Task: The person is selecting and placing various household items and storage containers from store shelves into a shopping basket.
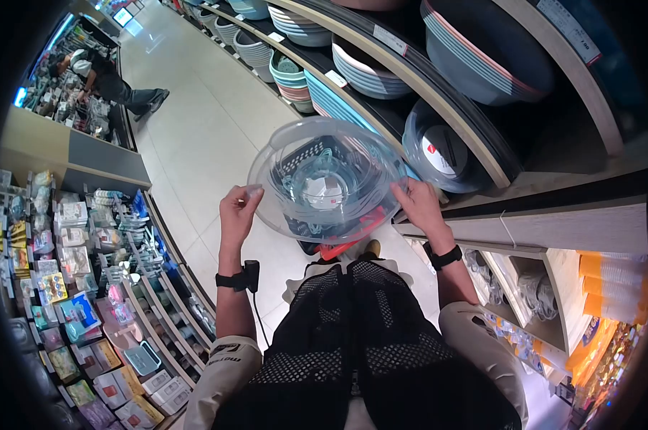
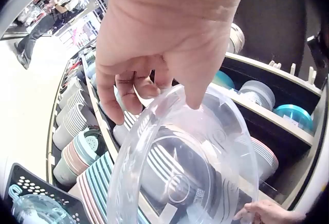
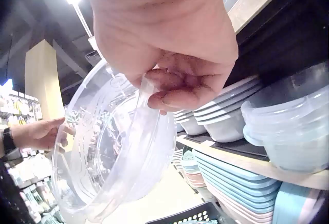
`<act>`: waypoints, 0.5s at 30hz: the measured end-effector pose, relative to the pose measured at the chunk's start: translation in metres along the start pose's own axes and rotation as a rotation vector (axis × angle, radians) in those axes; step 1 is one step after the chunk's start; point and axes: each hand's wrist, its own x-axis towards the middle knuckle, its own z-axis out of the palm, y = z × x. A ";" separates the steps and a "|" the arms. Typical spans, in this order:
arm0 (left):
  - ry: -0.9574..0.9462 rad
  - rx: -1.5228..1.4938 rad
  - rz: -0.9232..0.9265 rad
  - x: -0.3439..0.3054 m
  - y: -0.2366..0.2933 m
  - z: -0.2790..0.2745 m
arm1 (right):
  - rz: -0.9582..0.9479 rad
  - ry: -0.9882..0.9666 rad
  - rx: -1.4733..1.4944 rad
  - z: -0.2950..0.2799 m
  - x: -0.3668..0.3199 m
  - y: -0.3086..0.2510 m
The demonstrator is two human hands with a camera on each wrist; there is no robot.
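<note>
Between my two hands is a large, round, clear plastic basin (image 1: 325, 228), tilted, its wide rim toward me in the head view. My left hand (image 1: 239, 210) pinches the rim at its left side, the thumb over the edge in the left wrist view. On the opposite side my right hand (image 1: 418, 206) grips the rim, fingers curled around the edge in the right wrist view. Through the see-through plastic appears a black shopping basket (image 2: 46, 188) with pale blue clear items (image 2: 38, 208) in it. A red handle (image 1: 353, 242) shows below the basin.
Curved shelves on the right hold stacked grey basins (image 1: 474, 64), blue tubs (image 3: 231, 177) and another clear basin (image 1: 417, 136) with a round label. A packaged-goods rack (image 1: 80, 287) stands on the left. Up the tiled aisle (image 1: 188, 86), a person (image 1: 116, 86) leans toward a shelf.
</note>
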 end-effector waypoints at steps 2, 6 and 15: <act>0.036 -0.196 -0.022 0.000 0.000 0.004 | -0.001 0.041 0.092 0.007 0.003 0.000; -0.063 -0.459 -0.308 -0.013 -0.016 0.016 | 0.125 0.001 0.317 0.043 0.006 0.017; -0.229 -0.666 -0.589 -0.056 -0.068 0.070 | 0.438 -0.157 0.480 0.125 -0.021 0.028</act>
